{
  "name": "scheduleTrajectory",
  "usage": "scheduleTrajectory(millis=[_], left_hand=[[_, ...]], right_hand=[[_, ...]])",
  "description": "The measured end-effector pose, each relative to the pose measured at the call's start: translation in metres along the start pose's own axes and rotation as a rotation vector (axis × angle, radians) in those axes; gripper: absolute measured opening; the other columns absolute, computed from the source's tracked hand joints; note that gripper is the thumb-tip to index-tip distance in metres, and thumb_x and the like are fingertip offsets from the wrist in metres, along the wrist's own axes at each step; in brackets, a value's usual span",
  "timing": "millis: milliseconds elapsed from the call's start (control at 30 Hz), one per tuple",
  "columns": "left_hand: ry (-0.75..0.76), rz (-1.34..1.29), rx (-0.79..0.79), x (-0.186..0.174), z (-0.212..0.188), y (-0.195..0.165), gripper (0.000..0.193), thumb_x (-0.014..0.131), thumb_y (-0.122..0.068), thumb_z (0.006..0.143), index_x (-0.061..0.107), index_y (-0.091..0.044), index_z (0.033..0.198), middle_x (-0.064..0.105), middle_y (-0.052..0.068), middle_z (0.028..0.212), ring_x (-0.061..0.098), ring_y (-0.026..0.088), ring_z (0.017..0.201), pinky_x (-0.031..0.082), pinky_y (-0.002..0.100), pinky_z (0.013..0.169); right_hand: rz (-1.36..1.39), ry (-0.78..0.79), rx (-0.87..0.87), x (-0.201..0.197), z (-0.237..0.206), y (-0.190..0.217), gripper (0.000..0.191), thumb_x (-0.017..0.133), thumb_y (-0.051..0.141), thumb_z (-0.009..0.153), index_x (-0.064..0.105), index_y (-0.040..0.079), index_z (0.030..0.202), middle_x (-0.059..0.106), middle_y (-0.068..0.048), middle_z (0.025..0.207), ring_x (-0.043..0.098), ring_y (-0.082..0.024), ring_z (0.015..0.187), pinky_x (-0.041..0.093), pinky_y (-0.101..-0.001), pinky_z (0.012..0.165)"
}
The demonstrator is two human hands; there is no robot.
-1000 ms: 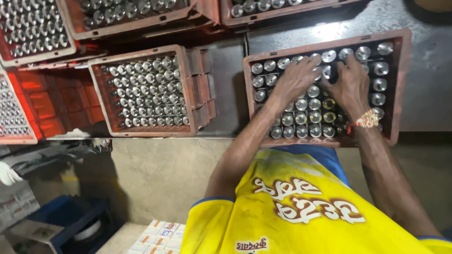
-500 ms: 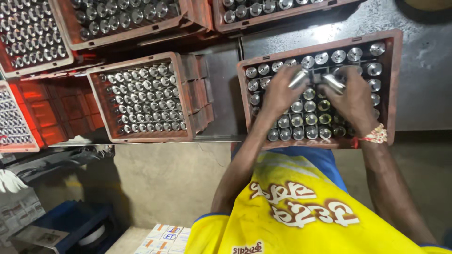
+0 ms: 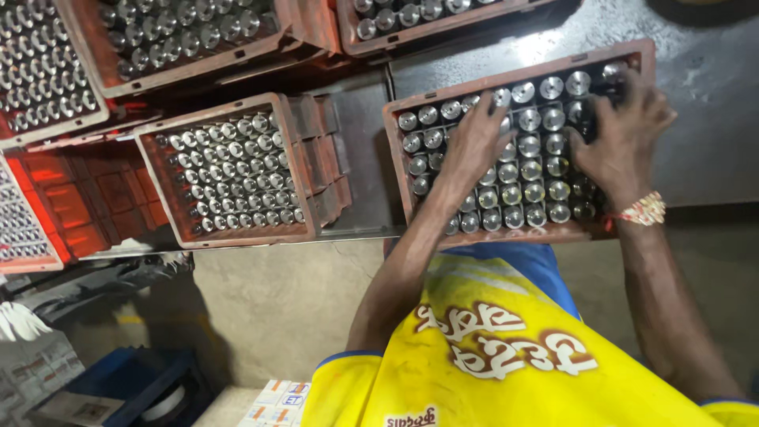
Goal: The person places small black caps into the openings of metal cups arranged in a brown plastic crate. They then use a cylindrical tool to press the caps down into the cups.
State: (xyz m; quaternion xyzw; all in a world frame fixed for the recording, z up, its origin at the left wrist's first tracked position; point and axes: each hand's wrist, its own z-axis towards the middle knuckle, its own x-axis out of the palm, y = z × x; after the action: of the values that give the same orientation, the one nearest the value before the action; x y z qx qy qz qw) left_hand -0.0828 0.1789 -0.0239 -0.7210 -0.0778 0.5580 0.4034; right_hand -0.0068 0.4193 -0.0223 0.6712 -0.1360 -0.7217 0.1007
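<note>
Red crate (image 3: 399,170), on dark metal desk (image 3: 711,87), directly ahead of the person; filled with upright rows of shiny metal cylinders (image 3: 522,194); left hand (image 3: 474,142) laid palm-down on the cylinders at the crate's left-centre, fingers spread and curled over their tops, whether any is gripped cannot be told; right hand (image 3: 621,138) at the crate's right end, fingers bent down among the cylinders, grasp likewise unclear; beaded band (image 3: 644,212) on right wrist; second full crate (image 3: 229,170) to the left, apart; further crates along the far edge.
</note>
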Motion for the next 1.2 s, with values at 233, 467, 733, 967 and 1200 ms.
scheduleTrajectory(millis=[233, 467, 733, 967, 1200], left_hand=[[-0.022, 0.279, 0.324, 0.027, 0.042, -0.049, 0.033, 0.062, 0.002, 0.088, 0.062, -0.003, 0.120, 0.057, 0.013, 0.135, 0.065, 0.026, 0.106, 0.065, 0.034, 0.071], [-0.204, 0.005, 0.381, -0.034, 0.039, -0.027, 0.055, 0.075, -0.038, 0.069, 0.062, -0.022, 0.120, 0.059, 0.011, 0.136, 0.059, 0.029, 0.126, 0.058, 0.047, 0.101], [0.059, -0.658, -0.065, 0.002, 0.025, -0.039, 0.047, 0.072, -0.017, 0.105, 0.057, -0.005, 0.149, 0.061, 0.015, 0.147, 0.065, 0.032, 0.134, 0.056, 0.045, 0.112], [0.165, 0.023, 0.061, 0.040, 0.043, -0.046, 0.048, 0.074, -0.009, 0.086, 0.059, 0.002, 0.130, 0.047, 0.021, 0.147, 0.065, 0.034, 0.121, 0.065, 0.036, 0.096], [0.211, -0.213, -0.016, 0.042, 0.032, -0.046, 0.044, 0.073, -0.010, 0.091, 0.059, -0.002, 0.132, 0.049, 0.024, 0.149, 0.067, 0.035, 0.118, 0.066, 0.039, 0.097]], right_hand=[[0.158, -0.009, 0.041, -0.017, 0.011, 0.010, 0.039, 0.090, 0.024, 0.087, 0.068, 0.003, 0.112, 0.052, -0.019, 0.146, 0.042, -0.038, 0.138, 0.033, -0.0629, 0.120], [1.432, -0.059, 0.464, -0.096, -0.005, 0.015, 0.035, 0.068, 0.020, 0.101, 0.053, 0.006, 0.129, 0.066, -0.006, 0.102, 0.065, -0.025, 0.083, 0.049, -0.0419, 0.073], [-0.010, 0.035, -0.146, -0.054, 0.026, 0.023, 0.051, 0.091, 0.017, 0.069, 0.065, 0.005, 0.111, 0.060, -0.018, 0.127, 0.061, -0.042, 0.121, 0.057, -0.0463, 0.094], [-0.028, -0.012, 0.047, -0.009, -0.006, -0.028, 0.033, 0.091, 0.020, 0.090, 0.071, 0.009, 0.115, 0.037, -0.017, 0.155, 0.031, -0.037, 0.148, 0.025, -0.0639, 0.125], [0.081, -0.009, 0.035, -0.014, -0.006, -0.039, 0.043, 0.097, 0.025, 0.080, 0.075, 0.006, 0.111, 0.038, -0.013, 0.162, 0.028, -0.035, 0.154, 0.023, -0.0601, 0.126]])
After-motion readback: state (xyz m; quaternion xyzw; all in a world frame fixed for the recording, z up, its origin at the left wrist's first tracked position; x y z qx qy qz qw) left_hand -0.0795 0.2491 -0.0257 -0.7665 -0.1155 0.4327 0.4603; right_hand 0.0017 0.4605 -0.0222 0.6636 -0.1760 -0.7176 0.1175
